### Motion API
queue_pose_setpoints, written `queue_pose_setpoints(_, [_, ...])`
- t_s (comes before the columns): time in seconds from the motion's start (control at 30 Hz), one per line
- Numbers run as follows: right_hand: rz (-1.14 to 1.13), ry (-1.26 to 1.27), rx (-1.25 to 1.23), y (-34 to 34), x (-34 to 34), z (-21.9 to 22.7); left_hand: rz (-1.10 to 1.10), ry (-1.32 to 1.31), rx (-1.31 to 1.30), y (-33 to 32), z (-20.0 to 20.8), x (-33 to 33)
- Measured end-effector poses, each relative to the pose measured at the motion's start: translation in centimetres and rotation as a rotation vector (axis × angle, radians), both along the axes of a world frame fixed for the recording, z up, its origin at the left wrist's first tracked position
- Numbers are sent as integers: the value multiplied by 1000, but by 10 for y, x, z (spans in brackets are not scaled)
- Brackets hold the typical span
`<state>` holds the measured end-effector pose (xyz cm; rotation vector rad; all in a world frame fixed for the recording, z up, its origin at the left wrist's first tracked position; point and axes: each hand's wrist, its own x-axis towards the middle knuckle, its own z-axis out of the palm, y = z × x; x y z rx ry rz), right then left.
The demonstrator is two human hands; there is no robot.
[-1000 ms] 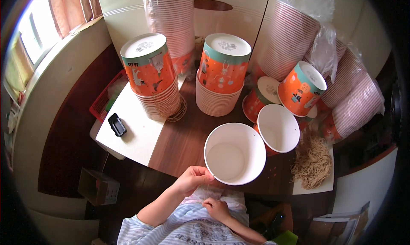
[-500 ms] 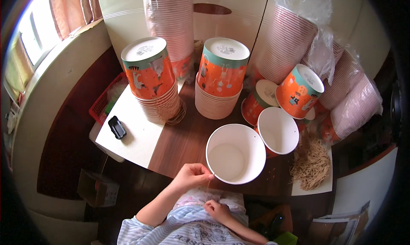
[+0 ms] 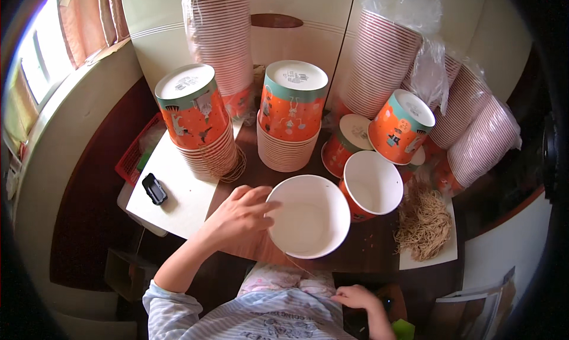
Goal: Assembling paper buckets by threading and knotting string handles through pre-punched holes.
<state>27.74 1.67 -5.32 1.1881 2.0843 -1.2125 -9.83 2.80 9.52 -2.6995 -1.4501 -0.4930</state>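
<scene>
With the left hand [image 3: 242, 216] loosely splayed at the paper bucket [image 3: 310, 224] near the counter's [image 3: 370, 254] front edge, and the right hand [image 3: 355, 297] curled, grip unclear, pulling the cord [image 3: 296, 265] could tip it.

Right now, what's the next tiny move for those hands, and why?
Perhaps the left hand should steady the nearest white-lined round paper tub at its left side: the fingers are by that part of the rim, the right hand is away from the tub, and a thin tan string trails from the tub's near edge, so a tug might shift it.
</scene>
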Motion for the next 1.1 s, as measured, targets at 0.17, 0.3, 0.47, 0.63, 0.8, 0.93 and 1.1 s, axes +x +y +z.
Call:
queue_pose_setpoints(0.17, [-242,171,77,22,20,75,-146,28,-16,-32,9,25])
queue_pose_setpoints(0.3, [-235,324,1250,42,-2,115,-192,9,70,-49,-5,72])
queue_pose_setpoints(0.47, [-470,843,1436,66,-44,144,-25,6,188,-43,-10,127])
queue_pose_setpoints(0.63, [-408,1861,738,88,-88,158,29,-498,175,-29,6,129])
queue_pose_setpoints(0.8, [-145,2063,358,82,-106,181,61,-849,-40,-14,6,91])
queue_pose_setpoints(0.93, [-102,2079,117,77,-117,186,95,-937,-205,-9,13,87])
queue_pose_setpoints(1.1, [-58,2044,-36,69,-136,190,57,-999,-253,-4,6,91])
